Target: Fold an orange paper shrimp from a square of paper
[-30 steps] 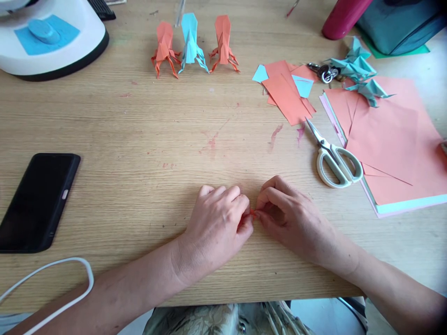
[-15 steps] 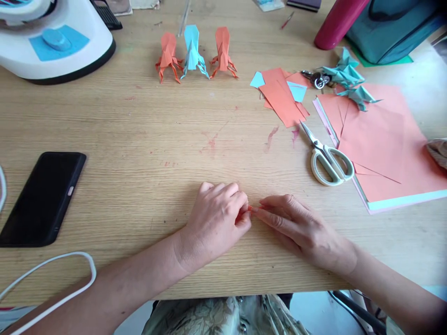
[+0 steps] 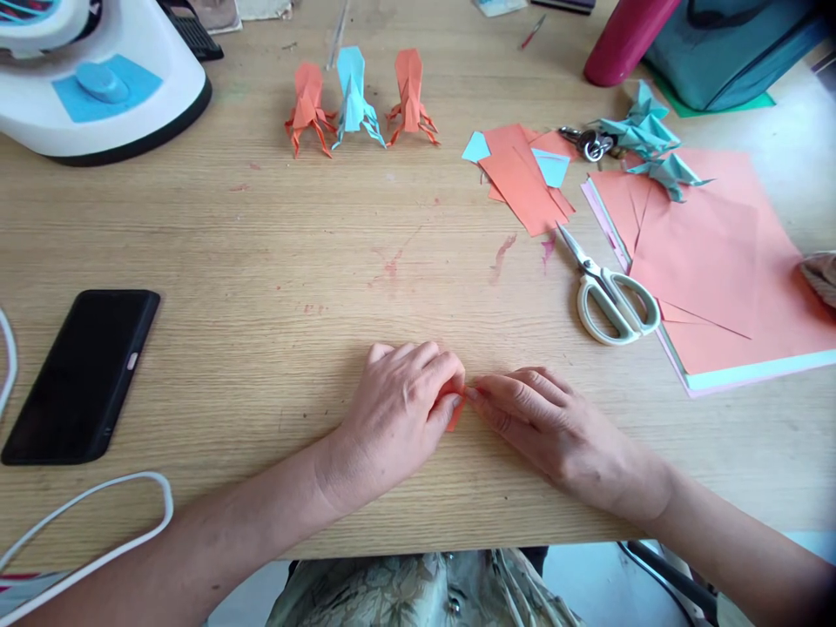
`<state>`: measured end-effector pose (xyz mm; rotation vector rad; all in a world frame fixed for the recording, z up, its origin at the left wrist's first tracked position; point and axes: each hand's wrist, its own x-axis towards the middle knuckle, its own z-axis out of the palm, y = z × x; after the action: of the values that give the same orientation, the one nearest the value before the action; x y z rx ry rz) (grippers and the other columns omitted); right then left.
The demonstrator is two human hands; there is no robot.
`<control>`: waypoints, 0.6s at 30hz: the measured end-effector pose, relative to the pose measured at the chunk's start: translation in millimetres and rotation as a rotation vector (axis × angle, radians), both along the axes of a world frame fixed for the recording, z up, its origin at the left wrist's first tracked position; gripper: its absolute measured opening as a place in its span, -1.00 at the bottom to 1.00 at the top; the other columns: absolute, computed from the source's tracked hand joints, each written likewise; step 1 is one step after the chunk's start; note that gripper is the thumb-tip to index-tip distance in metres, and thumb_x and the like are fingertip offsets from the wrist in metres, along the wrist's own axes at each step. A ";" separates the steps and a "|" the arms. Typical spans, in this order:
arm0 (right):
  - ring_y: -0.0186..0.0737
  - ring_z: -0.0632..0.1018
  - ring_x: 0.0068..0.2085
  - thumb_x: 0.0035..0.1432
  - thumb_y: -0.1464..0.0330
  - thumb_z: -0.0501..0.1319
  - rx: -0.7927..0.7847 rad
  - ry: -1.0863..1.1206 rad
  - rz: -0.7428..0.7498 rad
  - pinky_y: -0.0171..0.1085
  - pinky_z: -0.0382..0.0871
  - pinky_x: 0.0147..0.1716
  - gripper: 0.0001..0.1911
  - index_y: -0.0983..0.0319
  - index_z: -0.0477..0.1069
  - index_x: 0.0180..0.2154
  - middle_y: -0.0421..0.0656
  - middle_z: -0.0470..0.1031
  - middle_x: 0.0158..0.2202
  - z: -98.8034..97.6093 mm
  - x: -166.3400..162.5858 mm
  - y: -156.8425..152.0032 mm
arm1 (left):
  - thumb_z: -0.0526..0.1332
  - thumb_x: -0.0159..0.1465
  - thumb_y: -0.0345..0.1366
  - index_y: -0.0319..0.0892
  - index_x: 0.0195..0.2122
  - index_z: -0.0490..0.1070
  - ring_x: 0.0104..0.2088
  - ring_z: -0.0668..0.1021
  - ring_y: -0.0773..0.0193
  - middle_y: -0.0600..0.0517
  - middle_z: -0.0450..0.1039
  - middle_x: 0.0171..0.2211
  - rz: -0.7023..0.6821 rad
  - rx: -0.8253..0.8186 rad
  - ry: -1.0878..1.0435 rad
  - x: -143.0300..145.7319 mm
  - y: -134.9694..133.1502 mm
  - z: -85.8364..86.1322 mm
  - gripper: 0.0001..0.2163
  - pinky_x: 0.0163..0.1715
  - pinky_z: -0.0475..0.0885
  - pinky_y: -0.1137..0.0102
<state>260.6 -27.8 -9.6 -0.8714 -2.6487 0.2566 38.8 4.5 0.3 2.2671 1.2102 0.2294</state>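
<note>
My left hand is closed around a small folded piece of orange paper, most of it hidden behind the fingers. A corner of the paper pokes out below my left thumb. My right hand meets it from the right, thumb and fingertips pinched together at the paper's edge. Both hands rest low over the wooden table near its front edge. Folded paper figures stand at the back: an orange one, a light blue one and another orange one.
Scissors lie right of my hands, beside stacked orange sheets. Behind them are paper scraps, keys and teal folded figures. A black phone and a white cable lie left, a white appliance behind.
My hands have drawn closer together at the paper, and a larger orange corner now shows under my left thumb. The whole view has shifted slightly.
</note>
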 end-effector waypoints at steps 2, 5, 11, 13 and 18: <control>-0.03 0.53 -0.15 0.37 0.57 0.04 0.000 -0.015 -0.003 -0.04 0.53 -0.16 -0.68 0.39 0.46 0.06 0.10 0.56 0.00 0.8 -0.1 -0.2 | 0.21 0.34 -0.45 -0.13 -0.33 0.40 -0.27 0.48 0.25 0.12 0.46 -0.30 0.006 -0.013 -0.011 0.3 -0.1 -0.3 -0.89 -0.21 0.15 0.26; -0.02 0.52 -0.12 0.39 0.55 0.04 -0.024 -0.008 -0.004 -0.03 0.51 -0.14 -0.65 0.40 0.43 0.12 0.11 0.54 0.04 -1.5 1.8 -1.2 | 0.21 0.33 -0.46 -0.13 -0.34 0.41 -0.26 0.48 0.26 0.13 0.45 -0.31 0.008 -0.015 -0.027 0.0 -0.9 -1.9 -0.88 -0.20 0.15 0.27; 0.00 0.53 -0.02 0.40 0.53 0.07 -0.091 0.038 -0.020 -0.01 0.50 -0.09 -0.54 0.27 0.30 0.28 0.09 0.50 0.10 -7.4 5.9 -2.9 | 0.10 0.30 -0.57 -0.13 -0.29 0.39 -0.19 0.48 0.24 0.09 0.45 -0.26 -0.012 -0.012 -0.046 -3.1 -2.5 -3.3 -0.80 -0.17 0.18 0.27; -0.01 0.53 -0.02 0.40 0.52 0.07 -0.088 0.038 -0.022 -0.02 0.49 -0.09 -0.53 0.24 0.30 0.29 0.07 0.51 0.09 -7.7 5.7 -2.7 | 0.09 0.29 -0.58 -0.13 -0.28 0.39 -0.17 0.48 0.22 0.08 0.45 -0.25 -0.025 -0.016 -0.047 -3.7 -2.6 -3.1 -0.80 -0.16 0.19 0.27; -0.05 0.53 -0.05 0.41 0.49 0.06 -0.106 0.036 -0.033 -0.04 0.50 -0.10 -0.54 0.21 0.31 0.29 0.05 0.50 0.09 -9.2 5.4 -3.2 | 0.09 0.28 -0.57 -0.12 -0.28 0.39 -0.16 0.48 0.20 0.08 0.45 -0.24 -0.019 -0.017 -0.057 -3.8 -2.8 -3.7 -0.80 -0.15 0.20 0.26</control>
<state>266.0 -31.0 -18.8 -0.9341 -2.6052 0.4036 34.9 1.7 -3.4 2.2416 1.1568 0.2742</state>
